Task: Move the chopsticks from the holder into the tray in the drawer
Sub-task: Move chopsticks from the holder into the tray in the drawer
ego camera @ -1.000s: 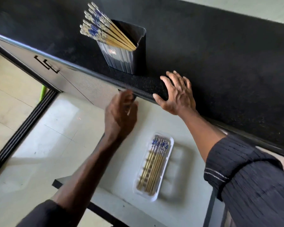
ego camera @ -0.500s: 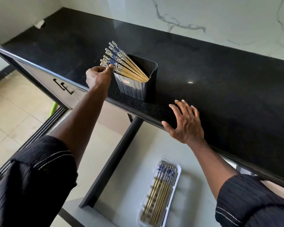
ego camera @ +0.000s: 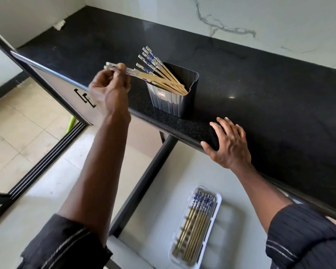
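A dark ribbed chopstick holder (ego camera: 171, 102) stands near the front edge of the black counter (ego camera: 260, 90), with several wooden chopsticks (ego camera: 159, 68) with blue-and-white tops leaning out to the left. My left hand (ego camera: 109, 90) pinches a pair of chopsticks (ego camera: 132, 71) by their patterned ends, drawn partly out of the holder to the left. My right hand (ego camera: 229, 144) rests flat on the counter's edge, fingers spread, holding nothing. Below, in the open drawer (ego camera: 163, 210), a white tray (ego camera: 215, 216) holds several chopsticks (ego camera: 196, 220) lying side by side.
The drawer's dark left rail (ego camera: 144, 189) runs diagonally under my left forearm. A closed drawer front with a black handle (ego camera: 83, 96) lies left of the holder. A tiled floor (ego camera: 17, 123) and a green object (ego camera: 71, 124) show at the left.
My left hand rose from the drawer to the holder, closed on a pair of chopsticks and is drawing them out leftward. My right hand has stayed on the counter edge.
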